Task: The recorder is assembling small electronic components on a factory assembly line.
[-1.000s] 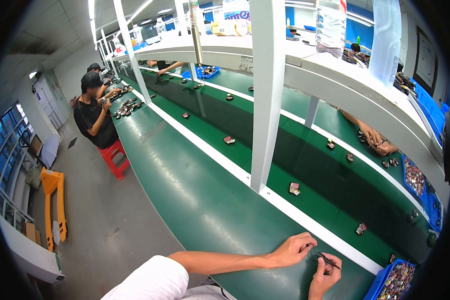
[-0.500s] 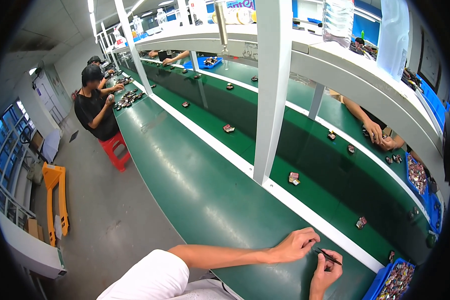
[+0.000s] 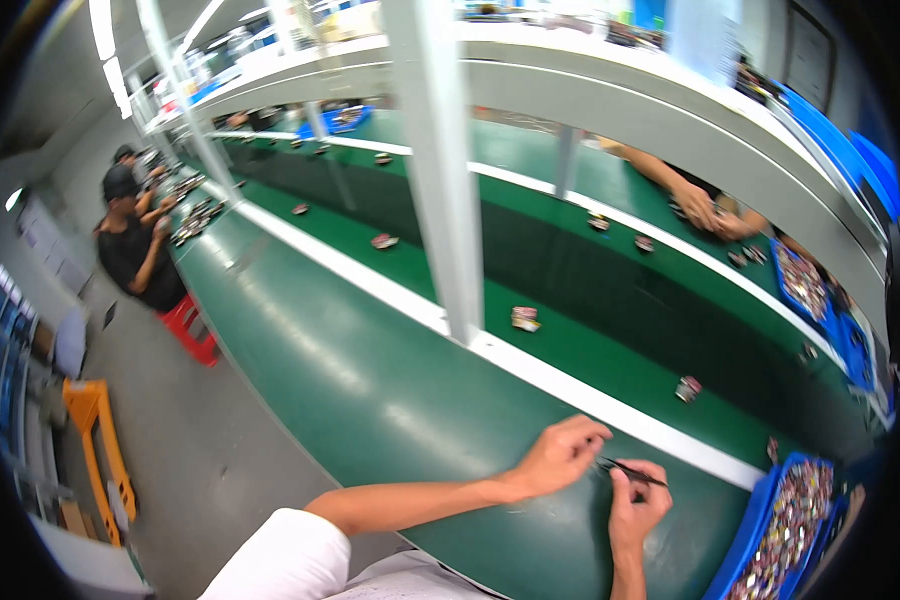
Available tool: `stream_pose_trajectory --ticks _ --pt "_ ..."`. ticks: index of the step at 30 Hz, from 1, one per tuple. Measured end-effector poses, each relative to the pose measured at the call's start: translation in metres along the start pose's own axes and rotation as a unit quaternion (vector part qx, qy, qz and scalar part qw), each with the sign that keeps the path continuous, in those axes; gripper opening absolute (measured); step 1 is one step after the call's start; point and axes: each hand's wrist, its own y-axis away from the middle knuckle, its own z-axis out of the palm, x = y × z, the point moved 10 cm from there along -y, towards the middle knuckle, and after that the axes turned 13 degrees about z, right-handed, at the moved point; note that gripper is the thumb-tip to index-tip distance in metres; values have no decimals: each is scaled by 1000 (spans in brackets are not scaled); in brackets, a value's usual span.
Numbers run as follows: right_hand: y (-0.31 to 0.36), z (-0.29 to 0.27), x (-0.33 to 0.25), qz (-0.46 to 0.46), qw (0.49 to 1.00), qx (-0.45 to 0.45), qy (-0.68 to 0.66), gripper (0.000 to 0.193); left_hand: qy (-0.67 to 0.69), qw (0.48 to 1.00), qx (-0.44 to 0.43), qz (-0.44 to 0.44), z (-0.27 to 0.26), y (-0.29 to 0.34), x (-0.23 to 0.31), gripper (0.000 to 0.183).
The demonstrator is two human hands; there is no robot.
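My right hand [image 3: 638,510] grips a pair of dark tweezers [image 3: 638,474] between thumb and fingers, and their tips point left toward my other hand. My left hand [image 3: 560,458] is held just over the green worktop [image 3: 410,400], its fingers curled and drawn together close to the tweezer tips. Anything pinched in those fingers is too small to make out. Right of my right hand is a blue bin [image 3: 745,535] filled with small multicoloured parts [image 3: 796,520].
Past a white rail [image 3: 610,410], small parts clusters [image 3: 688,389] lie spaced along a green belt [image 3: 590,360]. A white post [image 3: 435,180] and an overhead shelf [image 3: 610,85] stand ahead. Across the belt another person's hands [image 3: 705,212] work near another blue bin [image 3: 802,285]. A co-worker [image 3: 135,250] sits at left.
The view has swung right and tilted, so the scene shifts left and more of the near blue bin shows. Both hands stay close together, with the tweezers still in my right hand.
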Motion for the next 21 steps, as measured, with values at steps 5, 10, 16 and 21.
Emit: stream_pose_trajectory --ticks 5,10,16,21 --pt "-5 3 3 20 999 -8 -30 11 65 987 78 -121 -22 -8 -30 17" --pt "-4 -1 9 25 998 -12 -48 11 -20 997 7 -80 -8 -83 -47 17" --pt "-2 -2 9 2 1000 -13 -23 15 4 978 -124 -169 70 -148 -90 19" --pt "-3 -3 4 -15 1000 -14 -14 26 -179 965 -169 -90 101 -177 -100 19"
